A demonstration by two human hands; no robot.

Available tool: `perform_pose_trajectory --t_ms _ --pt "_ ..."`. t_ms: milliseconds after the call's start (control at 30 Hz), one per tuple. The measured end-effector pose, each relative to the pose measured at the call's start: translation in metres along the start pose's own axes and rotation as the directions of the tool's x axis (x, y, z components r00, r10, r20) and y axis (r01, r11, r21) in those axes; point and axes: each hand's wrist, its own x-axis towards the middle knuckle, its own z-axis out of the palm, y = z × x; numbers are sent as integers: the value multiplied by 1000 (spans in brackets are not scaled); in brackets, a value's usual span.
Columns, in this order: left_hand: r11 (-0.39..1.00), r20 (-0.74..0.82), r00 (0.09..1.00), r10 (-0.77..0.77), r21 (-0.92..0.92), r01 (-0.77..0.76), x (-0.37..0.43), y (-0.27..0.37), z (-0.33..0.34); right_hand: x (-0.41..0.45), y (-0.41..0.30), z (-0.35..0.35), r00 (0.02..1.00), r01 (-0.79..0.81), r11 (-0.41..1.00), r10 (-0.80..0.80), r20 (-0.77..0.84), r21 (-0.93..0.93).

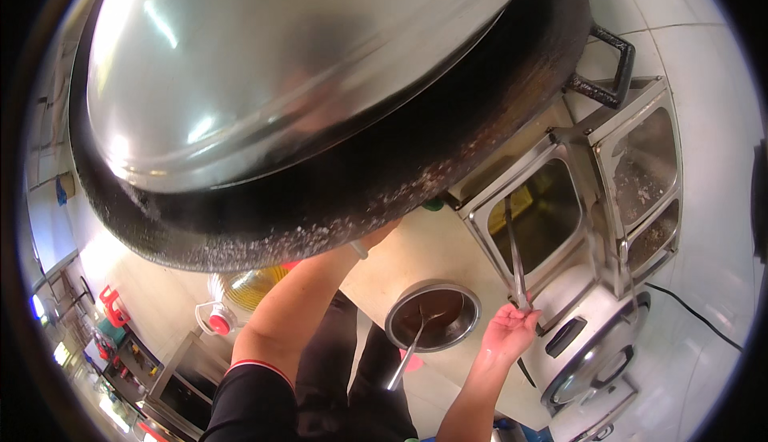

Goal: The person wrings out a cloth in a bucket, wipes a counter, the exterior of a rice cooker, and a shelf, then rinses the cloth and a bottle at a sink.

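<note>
My right hand [510,329] grips the end of a long metal utensil handle [515,250], whose far end reaches into a rectangular metal container [540,220] of dark yellowish liquid. My left forearm reaches up behind the rim of a large dark wok [336,220]. Only part of my left hand [379,238] shows there, with a pale band at the wrist; its fingers are hidden. A shiny domed metal lid [270,82] covers most of the wok. Between my arms, a metal bowl [474,322] holds brown liquid or sauce and a metal spoon [408,361].
A clear bottle of yellow liquid with a red cap [219,323] is left of my forearm. The wok's loop handle [624,76] juts out at upper right. More metal containers [645,166] and a lidded pot [591,376] stand at the right, near a black cable [696,310].
</note>
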Motion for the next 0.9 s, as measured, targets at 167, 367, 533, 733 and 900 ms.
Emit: perform_pose_trajectory --t_ms 167,367,533,733,900 --pt "915 51 976 210 341 -215 43 -20 14 -9 1 12 1000 -18 1000 18 -10 21" --pt "985 99 980 170 -59 -164 113 -3 -1 -11 2 16 999 -18 1000 19 -41 1" --pt "937 -268 930 253 -173 -305 171 -4 25 -13 1 15 997 -60 996 63 -49 60" --pt "932 -171 934 314 -130 -338 195 8 10 -11 4 20 981 -52 992 72 -180 116" --pt "922 -223 929 296 -189 -339 208 -5 28 -11 5 17 972 -81 994 96 -215 78"
